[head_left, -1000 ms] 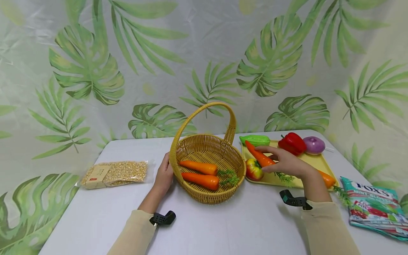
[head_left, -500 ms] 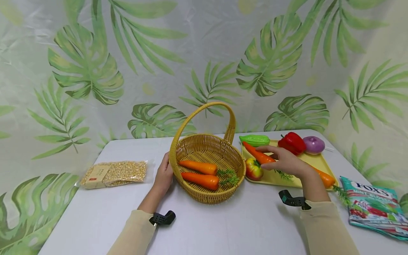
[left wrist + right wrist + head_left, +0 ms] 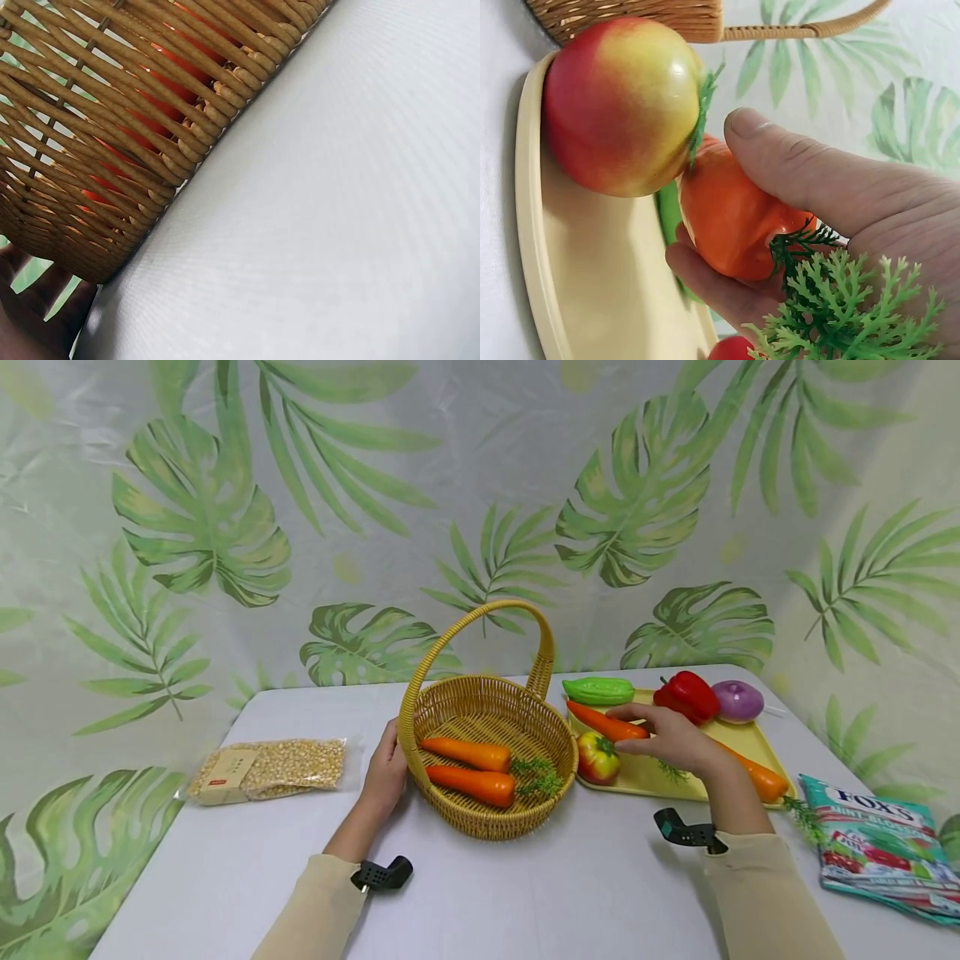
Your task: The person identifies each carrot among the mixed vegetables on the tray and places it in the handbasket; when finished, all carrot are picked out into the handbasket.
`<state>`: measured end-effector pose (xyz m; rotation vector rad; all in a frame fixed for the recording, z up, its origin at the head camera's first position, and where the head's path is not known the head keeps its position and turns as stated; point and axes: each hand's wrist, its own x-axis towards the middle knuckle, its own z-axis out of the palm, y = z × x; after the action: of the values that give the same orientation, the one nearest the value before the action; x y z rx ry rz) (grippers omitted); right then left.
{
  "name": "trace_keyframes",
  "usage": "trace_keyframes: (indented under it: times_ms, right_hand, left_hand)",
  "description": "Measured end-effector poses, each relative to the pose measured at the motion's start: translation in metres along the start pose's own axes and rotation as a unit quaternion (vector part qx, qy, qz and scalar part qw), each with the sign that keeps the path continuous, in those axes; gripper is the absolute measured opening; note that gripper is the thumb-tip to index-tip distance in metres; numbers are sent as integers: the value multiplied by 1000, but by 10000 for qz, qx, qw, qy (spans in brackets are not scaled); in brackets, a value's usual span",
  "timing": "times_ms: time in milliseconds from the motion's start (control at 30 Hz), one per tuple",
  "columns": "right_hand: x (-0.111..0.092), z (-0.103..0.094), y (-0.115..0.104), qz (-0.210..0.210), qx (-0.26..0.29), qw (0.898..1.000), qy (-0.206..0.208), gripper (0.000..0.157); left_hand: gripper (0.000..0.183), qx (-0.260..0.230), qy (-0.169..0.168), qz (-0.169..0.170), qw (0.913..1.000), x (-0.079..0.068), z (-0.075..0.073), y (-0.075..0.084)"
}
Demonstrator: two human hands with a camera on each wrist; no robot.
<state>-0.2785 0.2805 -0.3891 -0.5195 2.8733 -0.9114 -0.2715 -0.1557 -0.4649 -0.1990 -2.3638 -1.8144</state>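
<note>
Between thumb and fingers my right hand (image 3: 671, 739) pinches an orange carrot (image 3: 603, 722) over the tray's left part. Its pointed end faces the basket; green fronds (image 3: 840, 300) hang from its thick end near the palm. A red-yellow tomato-like fruit (image 3: 622, 105) sits just beside it, on the yellow tray (image 3: 705, 789). My left hand (image 3: 386, 772) rests against the left side of the wicker basket (image 3: 487, 822), near the handle's base. In the left wrist view its fingers (image 3: 49, 289) lie spread along the woven wall. Two carrots (image 3: 472, 785) with green tops lie inside the basket.
The tray also bears a red bell pepper (image 3: 685, 697), a purple onion (image 3: 738, 702) and another carrot (image 3: 761, 777). A green bumpy gourd (image 3: 598, 691) lies at its back left corner. Bags of candy (image 3: 885, 852) lie at right, a bag of corn kernels (image 3: 270, 768) at left.
The carrot in my right hand has swung to lie flatter, its tip shifting slightly left and down toward the basket. The right hand has edged left. My left hand and the basket stay put.
</note>
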Motion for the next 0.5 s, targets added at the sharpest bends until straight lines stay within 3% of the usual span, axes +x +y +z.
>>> trace_keyframes:
  times_ms: [267,500]
  right_hand:
    - [1,4,3,132,-158,9998,60,52]
    - [1,5,3,256,188,9994,-150,52]
  left_hand:
    - [41,71,39,34,10000,0,1,2]
    - [41,58,41,-1,10000,0,0,2]
